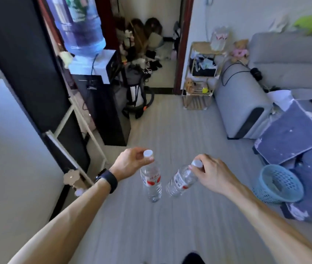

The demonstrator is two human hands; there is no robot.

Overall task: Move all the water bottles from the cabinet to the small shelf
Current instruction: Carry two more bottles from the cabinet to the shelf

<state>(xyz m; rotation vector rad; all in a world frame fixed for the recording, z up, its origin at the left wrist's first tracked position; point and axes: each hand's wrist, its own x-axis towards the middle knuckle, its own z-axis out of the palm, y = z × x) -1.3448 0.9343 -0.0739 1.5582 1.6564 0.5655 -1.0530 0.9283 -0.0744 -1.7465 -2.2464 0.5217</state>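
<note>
My left hand pinches the white cap of a clear water bottle with a red label, which hangs upright over the floor. My right hand grips the cap end of a second clear water bottle, tilted with its base toward the left. The two bottles hang close together at waist height, apart from each other. A small wooden shelf with several tiers stands far ahead against the wall, beside the doorway; its tiers hold clutter.
A water dispenser with a blue jug stands at the left, a dark cabinet beside it. A grey sofa and blue blanket fill the right. A teal basket sits near my right arm. Bags lie in the doorway.
</note>
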